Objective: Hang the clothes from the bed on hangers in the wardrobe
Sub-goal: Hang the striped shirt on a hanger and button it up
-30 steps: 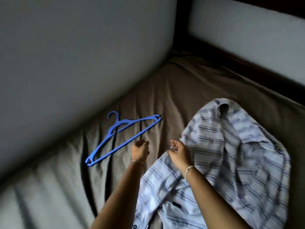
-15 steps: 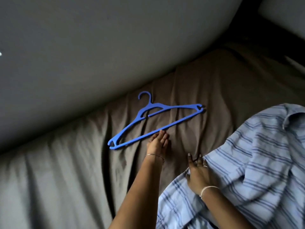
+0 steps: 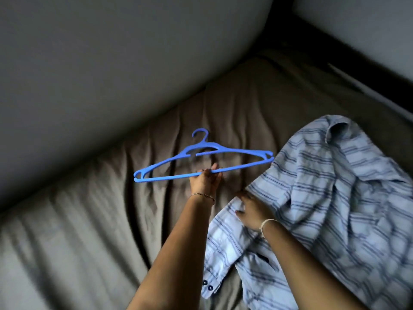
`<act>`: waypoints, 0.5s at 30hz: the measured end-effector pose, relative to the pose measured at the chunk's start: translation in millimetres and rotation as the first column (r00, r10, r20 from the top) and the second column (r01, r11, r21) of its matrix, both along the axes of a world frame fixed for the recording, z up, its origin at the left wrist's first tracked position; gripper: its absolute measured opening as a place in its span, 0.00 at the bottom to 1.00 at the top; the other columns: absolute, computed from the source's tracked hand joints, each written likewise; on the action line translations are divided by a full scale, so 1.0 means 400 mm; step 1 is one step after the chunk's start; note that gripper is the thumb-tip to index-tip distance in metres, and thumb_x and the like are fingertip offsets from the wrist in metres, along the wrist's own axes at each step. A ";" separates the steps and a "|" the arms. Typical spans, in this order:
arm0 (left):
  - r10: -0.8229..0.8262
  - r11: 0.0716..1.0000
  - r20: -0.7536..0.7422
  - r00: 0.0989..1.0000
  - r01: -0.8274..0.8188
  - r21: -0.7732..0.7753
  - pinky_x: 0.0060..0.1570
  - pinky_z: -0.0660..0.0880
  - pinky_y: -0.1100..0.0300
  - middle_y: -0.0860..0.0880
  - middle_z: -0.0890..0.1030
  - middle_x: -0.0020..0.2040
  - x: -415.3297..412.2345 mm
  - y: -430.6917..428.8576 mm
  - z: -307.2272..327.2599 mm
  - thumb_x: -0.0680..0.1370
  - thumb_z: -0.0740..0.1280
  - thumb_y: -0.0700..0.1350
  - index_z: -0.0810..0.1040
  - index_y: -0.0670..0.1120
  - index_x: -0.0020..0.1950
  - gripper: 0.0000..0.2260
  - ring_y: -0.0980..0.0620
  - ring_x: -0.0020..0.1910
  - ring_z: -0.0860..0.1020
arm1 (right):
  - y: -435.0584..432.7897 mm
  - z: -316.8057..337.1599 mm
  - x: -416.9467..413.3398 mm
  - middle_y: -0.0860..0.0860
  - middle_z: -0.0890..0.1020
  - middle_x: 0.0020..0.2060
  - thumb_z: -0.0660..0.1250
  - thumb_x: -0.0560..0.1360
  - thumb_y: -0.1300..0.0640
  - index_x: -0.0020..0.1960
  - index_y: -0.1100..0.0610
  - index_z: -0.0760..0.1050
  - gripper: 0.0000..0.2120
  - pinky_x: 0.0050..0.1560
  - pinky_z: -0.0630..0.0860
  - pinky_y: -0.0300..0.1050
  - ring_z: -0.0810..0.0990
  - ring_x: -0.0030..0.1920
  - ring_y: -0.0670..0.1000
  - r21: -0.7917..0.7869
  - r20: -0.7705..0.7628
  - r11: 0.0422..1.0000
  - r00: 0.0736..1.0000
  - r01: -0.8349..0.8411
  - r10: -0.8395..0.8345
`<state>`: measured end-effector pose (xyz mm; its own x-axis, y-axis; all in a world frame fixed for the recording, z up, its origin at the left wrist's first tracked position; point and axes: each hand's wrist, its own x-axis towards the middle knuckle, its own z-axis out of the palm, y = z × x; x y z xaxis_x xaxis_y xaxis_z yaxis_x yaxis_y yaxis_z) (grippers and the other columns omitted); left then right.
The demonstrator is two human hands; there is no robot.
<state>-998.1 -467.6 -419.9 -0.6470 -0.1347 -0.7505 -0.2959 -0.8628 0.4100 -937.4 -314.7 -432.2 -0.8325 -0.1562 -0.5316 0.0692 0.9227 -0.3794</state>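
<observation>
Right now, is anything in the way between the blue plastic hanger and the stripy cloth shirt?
Nothing visible is. The left hand grips the blue plastic hanger by its bottom bar, the right hand touches the blue-striped white shirt, and only bare brown bedsheet lies between hanger and shirt.

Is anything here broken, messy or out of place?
Nothing looks damaged. The blue-and-white striped shirt lies crumpled on the wrinkled brown bedsheet. The blue plastic hanger is whole, its lower bar gripped by the left hand.
</observation>
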 end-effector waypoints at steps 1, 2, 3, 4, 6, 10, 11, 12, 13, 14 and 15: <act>-0.026 1.000 0.015 1.000 0.026 -0.003 0.30 0.80 0.57 0.41 0.82 0.39 0.014 0.016 0.025 0.81 0.53 0.32 0.65 0.44 0.43 0.10 0.48 0.37 0.83 | 0.005 0.028 0.010 0.54 0.69 0.72 0.67 0.75 0.53 0.73 0.53 0.66 0.27 0.68 0.67 0.47 0.69 0.70 0.55 -0.028 -0.015 0.998 0.998 0.055 -0.055; -0.062 0.998 0.033 0.998 0.062 -0.016 0.29 0.80 0.57 0.41 0.81 0.39 0.026 0.040 0.055 0.81 0.53 0.31 0.65 0.43 0.43 0.10 0.47 0.37 0.82 | 0.017 0.055 0.023 0.54 0.73 0.68 0.67 0.75 0.54 0.71 0.54 0.69 0.25 0.67 0.68 0.47 0.72 0.67 0.56 -0.047 -0.047 0.992 0.992 0.118 -0.120; -0.082 0.996 0.056 0.995 0.084 -0.024 0.28 0.80 0.57 0.41 0.79 0.40 0.035 0.061 0.078 0.80 0.53 0.30 0.65 0.41 0.43 0.09 0.46 0.36 0.81 | 0.030 0.077 0.033 0.55 0.76 0.65 0.67 0.74 0.55 0.69 0.55 0.71 0.23 0.65 0.69 0.46 0.74 0.65 0.57 -0.071 -0.076 0.982 0.981 0.173 -0.179; -0.103 0.994 0.075 0.992 0.106 -0.034 0.27 0.79 0.57 0.41 0.78 0.39 0.046 0.079 0.090 0.80 0.52 0.30 0.66 0.40 0.42 0.10 0.46 0.35 0.80 | 0.046 0.094 0.046 0.56 0.77 0.63 0.67 0.74 0.56 0.68 0.57 0.73 0.22 0.65 0.69 0.46 0.75 0.65 0.57 -0.101 -0.087 0.968 0.967 0.231 -0.240; -0.157 0.987 0.077 0.985 0.159 -0.023 0.26 0.79 0.54 0.42 0.80 0.34 0.052 0.136 0.124 0.79 0.52 0.30 0.66 0.38 0.40 0.10 0.44 0.35 0.79 | 0.103 0.136 0.063 0.57 0.77 0.63 0.68 0.75 0.57 0.67 0.59 0.73 0.21 0.64 0.69 0.45 0.74 0.65 0.57 -0.134 -0.077 0.921 0.923 0.365 -0.377; -0.248 0.967 0.059 0.967 0.251 -0.043 0.26 0.78 0.55 0.42 0.79 0.35 0.056 0.281 0.177 0.81 0.53 0.33 0.66 0.39 0.40 0.10 0.45 0.30 0.80 | 0.256 0.181 0.087 0.59 0.82 0.55 0.68 0.73 0.60 0.60 0.61 0.78 0.15 0.57 0.75 0.49 0.79 0.57 0.60 -0.176 -0.161 0.794 0.778 0.582 -0.607; -0.264 0.963 0.051 0.963 0.267 -0.046 0.26 0.78 0.55 0.42 0.77 0.38 0.055 0.317 0.188 0.81 0.53 0.33 0.66 0.39 0.41 0.10 0.43 0.33 0.79 | 0.293 0.189 0.094 0.60 0.82 0.53 0.69 0.72 0.62 0.58 0.61 0.79 0.14 0.56 0.76 0.50 0.80 0.55 0.60 -0.191 -0.201 0.760 0.733 0.621 -0.649; -0.293 0.954 0.046 0.955 0.295 -0.054 0.26 0.78 0.55 0.42 0.76 0.39 0.053 0.363 0.195 0.81 0.53 0.33 0.65 0.39 0.42 0.09 0.42 0.35 0.78 | 0.339 0.193 0.104 0.60 0.83 0.51 0.69 0.71 0.63 0.56 0.61 0.80 0.13 0.54 0.76 0.50 0.81 0.53 0.61 -0.205 -0.240 0.724 0.684 0.658 -0.689; -0.315 0.946 0.047 0.948 0.318 -0.061 0.25 0.78 0.55 0.42 0.77 0.39 0.050 0.401 0.199 0.81 0.53 0.33 0.66 0.38 0.43 0.08 0.42 0.36 0.78 | 0.375 0.198 0.112 0.60 0.83 0.50 0.69 0.71 0.63 0.55 0.61 0.81 0.12 0.54 0.76 0.51 0.81 0.53 0.61 -0.207 -0.267 0.695 0.644 0.689 -0.717; -0.336 0.939 0.043 0.941 0.338 -0.066 0.25 0.79 0.55 0.41 0.78 0.38 0.048 0.434 0.197 0.81 0.53 0.32 0.66 0.37 0.46 0.06 0.42 0.35 0.78 | 0.409 0.198 0.121 0.60 0.83 0.50 0.69 0.72 0.62 0.54 0.61 0.81 0.11 0.54 0.76 0.52 0.80 0.53 0.61 -0.208 -0.281 0.667 0.610 0.715 -0.741; -0.359 0.930 0.037 0.932 0.361 -0.067 0.25 0.79 0.55 0.41 0.79 0.38 0.050 0.477 0.194 0.81 0.53 0.32 0.66 0.37 0.49 0.05 0.42 0.35 0.79 | 0.449 0.199 0.134 0.60 0.82 0.50 0.68 0.72 0.62 0.53 0.61 0.81 0.10 0.54 0.76 0.53 0.79 0.53 0.62 -0.206 -0.293 0.639 0.576 0.741 -0.763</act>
